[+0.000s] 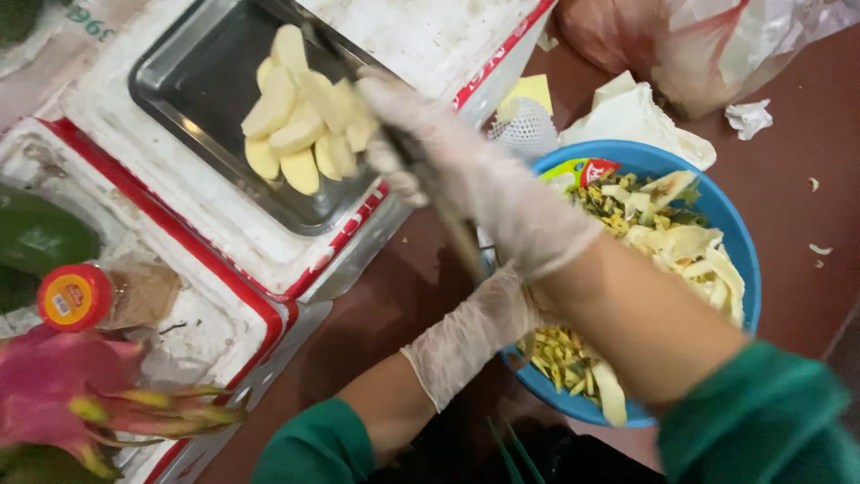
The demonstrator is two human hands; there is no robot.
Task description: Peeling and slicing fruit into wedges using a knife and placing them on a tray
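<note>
Over the metal tray's (179, 81) near edge, the gloved right hand (466, 175) grips a knife (448, 215), its long axis slanting from the yellow fruit slices (305, 121) toward the person. Below it the left hand (475, 332) curls closed against the blue bowl's (743, 242) rim; whether it holds anything is hidden.

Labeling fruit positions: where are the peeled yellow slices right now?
Head view, upper left: the yellow slices lie piled in the steel tray, just left of the gloved right hand.

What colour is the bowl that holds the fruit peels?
The bowl is blue; its rim shows clearly in the head view, below the gloved right hand.
</note>
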